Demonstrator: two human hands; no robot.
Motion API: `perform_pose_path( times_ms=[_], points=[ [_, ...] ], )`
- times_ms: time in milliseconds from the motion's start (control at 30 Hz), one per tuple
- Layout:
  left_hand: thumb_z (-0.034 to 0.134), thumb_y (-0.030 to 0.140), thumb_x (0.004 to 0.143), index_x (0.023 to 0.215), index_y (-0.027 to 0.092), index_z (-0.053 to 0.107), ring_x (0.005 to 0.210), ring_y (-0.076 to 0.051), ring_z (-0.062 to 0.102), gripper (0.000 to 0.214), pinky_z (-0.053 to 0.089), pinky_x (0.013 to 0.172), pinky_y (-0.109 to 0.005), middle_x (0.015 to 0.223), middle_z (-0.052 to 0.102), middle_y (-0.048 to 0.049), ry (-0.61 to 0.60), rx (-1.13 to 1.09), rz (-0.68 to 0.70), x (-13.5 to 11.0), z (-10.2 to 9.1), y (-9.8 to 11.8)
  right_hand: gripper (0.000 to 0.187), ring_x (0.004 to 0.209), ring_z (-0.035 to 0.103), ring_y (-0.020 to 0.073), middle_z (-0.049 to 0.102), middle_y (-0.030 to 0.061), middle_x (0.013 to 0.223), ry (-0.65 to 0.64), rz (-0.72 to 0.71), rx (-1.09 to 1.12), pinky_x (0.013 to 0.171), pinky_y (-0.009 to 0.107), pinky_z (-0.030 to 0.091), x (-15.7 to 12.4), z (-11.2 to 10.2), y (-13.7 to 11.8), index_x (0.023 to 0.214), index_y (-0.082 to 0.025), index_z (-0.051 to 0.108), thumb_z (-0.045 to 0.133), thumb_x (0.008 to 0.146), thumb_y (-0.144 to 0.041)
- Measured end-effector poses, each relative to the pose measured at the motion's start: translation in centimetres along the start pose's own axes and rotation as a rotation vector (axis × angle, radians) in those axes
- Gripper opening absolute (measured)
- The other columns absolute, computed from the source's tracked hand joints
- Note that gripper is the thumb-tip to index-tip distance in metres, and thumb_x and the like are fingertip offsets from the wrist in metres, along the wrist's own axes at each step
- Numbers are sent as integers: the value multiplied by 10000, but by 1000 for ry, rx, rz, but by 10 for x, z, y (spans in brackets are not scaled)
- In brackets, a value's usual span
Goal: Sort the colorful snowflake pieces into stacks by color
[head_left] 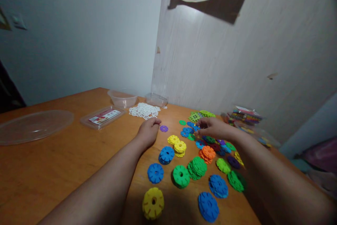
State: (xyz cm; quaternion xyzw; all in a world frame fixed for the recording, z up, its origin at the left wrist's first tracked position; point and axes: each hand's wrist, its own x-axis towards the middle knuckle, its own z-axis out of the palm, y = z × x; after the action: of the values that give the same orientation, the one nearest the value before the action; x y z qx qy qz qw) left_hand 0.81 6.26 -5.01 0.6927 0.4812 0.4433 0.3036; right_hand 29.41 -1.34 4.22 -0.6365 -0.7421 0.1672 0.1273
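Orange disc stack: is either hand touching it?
No, the orange disc stack lies on the table, clear of the left hand and the right hand.

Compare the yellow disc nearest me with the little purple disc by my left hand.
Size: the yellow disc looks much larger and thicker than the purple disc. Place: the yellow disc lies nearest the camera, while the purple disc lies just beside the left hand. Both lie flat on the table, with notched rims.
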Motion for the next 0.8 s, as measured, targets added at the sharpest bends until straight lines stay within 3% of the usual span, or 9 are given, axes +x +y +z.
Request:
perform_pose_path(
  times_ms=[200,500,667,800],
  points=[
    [526,169,761,975,189,680,953,-197,645,265,488,887,-326,970,725,-48,-6,-29,-14,1,4,-7,230,723,572,164,670,29,792,-63,-21,-207,579,237,379,30,10,-24,842,-169,661,655,717,-362],
    [509,192,795,1042,190,656,987,-196,643,288,493,868,-322,1020,721,-64,-22,-63,2,-1,6,-5,371,764,628,186,728,55,902,-138,-61,-251,580,238,400,62,40,-65,977,-203,717,707,700,-450],
    [528,210,798,1071,205,648,998,-201,643,298,498,858,-325,1064,715,-66,-52,-95,23,0,10,-13,429,795,637,194,731,64,932,-123,-67,-276,605,241,415,71,47,-62,1024,-196,710,703,704,-483],
    [515,196,802,1082,207,644,991,-193,648,308,502,858,-320,1076,710,-62,-79,-115,39,1,12,-16,295,802,637,174,731,49,921,-94,-27,-200,652,235,434,71,34,-44,998,-193,706,636,775,-372]
  ],
)
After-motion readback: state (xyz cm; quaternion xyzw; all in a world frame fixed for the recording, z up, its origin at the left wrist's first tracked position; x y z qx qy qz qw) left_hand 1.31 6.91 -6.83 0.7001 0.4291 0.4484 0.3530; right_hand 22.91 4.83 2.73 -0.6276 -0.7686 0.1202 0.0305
